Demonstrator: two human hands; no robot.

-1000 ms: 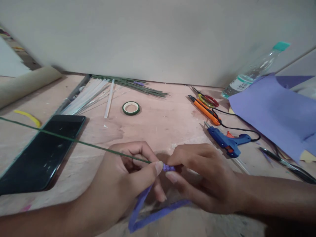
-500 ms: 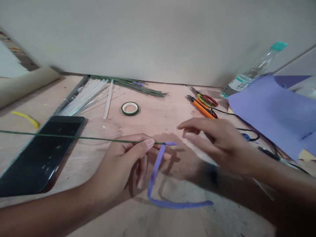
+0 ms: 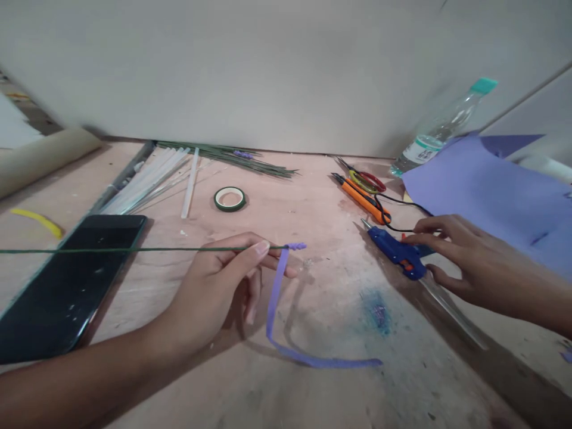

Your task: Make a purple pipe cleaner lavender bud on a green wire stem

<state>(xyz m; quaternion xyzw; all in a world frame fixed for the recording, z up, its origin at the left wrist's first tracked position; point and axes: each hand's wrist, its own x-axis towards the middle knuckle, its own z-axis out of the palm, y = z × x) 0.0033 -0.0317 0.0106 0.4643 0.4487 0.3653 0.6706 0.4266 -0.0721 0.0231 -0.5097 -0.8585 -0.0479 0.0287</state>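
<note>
My left hand (image 3: pixel 232 274) pinches a green wire stem (image 3: pixel 170 249) between thumb and fingers. At the stem's right end is a small purple twisted wrap (image 3: pixel 295 246). From it a narrow purple paper strip (image 3: pixel 273 301) hangs down and curves right, its far end near the tabletop. On the right, my right hand (image 3: pixel 460 256) has its fingers closed around the handle of a blue hot glue gun (image 3: pixel 393 249). The nozzle points up and left. A clear glue stick (image 3: pixel 453 313) sticks out of the gun's back end.
A phone (image 3: pixel 71 286) lies at left, beside glue sticks (image 3: pixel 149 179) and green stems (image 3: pixel 232 159). Green tape (image 3: pixel 229 199) lies mid-table. An orange cutter (image 3: pixel 364 199), scissors (image 3: pixel 369 180), a bottle (image 3: pixel 429 140) and purple sheets (image 3: pixel 491 185) are at right. A wall stands behind.
My right hand has moved right and down, away from the purple wrap, and taken hold of the glue gun. My left hand still holds the stem, shifted slightly left and up in view.
</note>
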